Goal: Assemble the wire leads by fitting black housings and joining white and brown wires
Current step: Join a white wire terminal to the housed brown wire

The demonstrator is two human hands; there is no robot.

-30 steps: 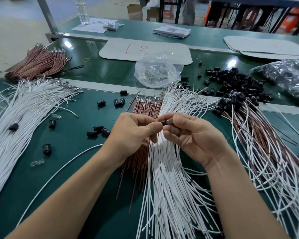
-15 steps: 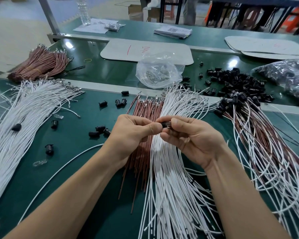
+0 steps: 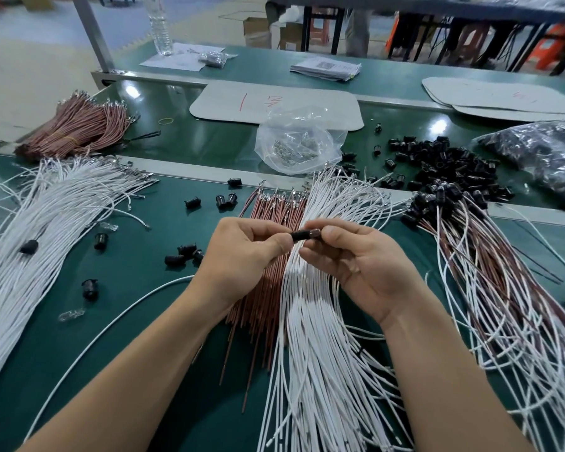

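Pinching one black housing (image 3: 302, 235) from both ends: left hand (image 3: 242, 252) on its left end between thumb and forefinger, right hand (image 3: 356, 265) on its right end likewise, each grip narrow and closed on it. Held in the air just above the brown wires (image 3: 265, 298) and white wires (image 3: 307, 327) fanned out on the tabletop (image 3: 128, 321), near the middle of the view. Lying crosswise, long axis left to right, straight from one grip to the other, so equally near to both hands. Probably calls next for a push along that axis to seat a wire end. Hard to make out whether any wire already enters the housing: ends covered by fingertips, right end glossy and blurred. Impossible to tell which strand below, if any, belongs to it. Running off the right edge, leads (image 3: 490, 305) already capped in black; behind them, spare housings (image 3: 437, 171) in a heap, well apart from both hands.
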